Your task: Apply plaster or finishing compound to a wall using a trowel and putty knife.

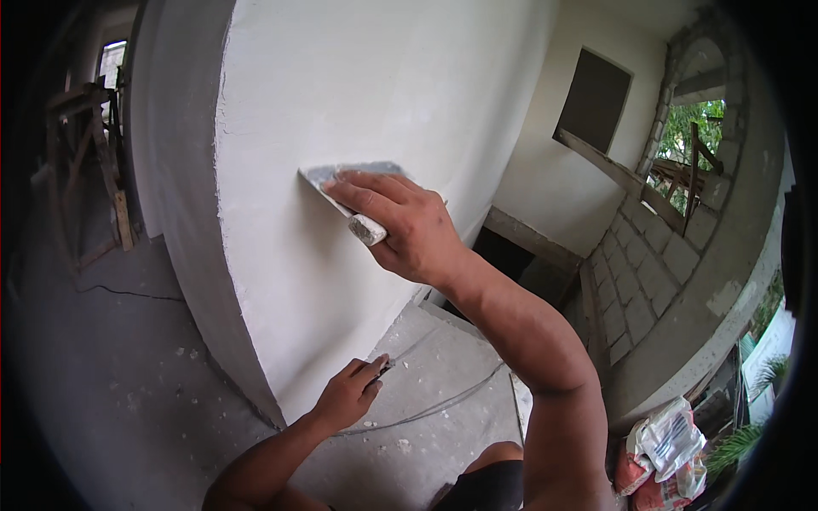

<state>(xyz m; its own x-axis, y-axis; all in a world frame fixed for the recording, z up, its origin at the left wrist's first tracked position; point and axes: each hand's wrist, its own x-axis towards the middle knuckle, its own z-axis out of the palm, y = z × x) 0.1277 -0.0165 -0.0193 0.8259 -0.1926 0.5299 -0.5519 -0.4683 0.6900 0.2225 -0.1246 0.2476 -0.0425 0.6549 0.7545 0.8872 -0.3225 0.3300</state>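
My right hand (400,221) grips a flat metal trowel (314,177) by its pale, plaster-smeared handle, its blade against the white plastered wall (281,102), fingers pressing over the blade's back. Below it, my left hand (354,392) is closed around a small dark tool (384,364), too small to make out, held in front of the lower wall. The wall's left corner (223,85) has a rough, ragged edge.
Wooden scaffolding (111,187) and a cable (128,292) lie left. A block wall (648,264) with an arched opening stands right, beside a dark window opening (592,98). A dark floor opening (498,251) is behind. Sacks (660,451) sit lower right.
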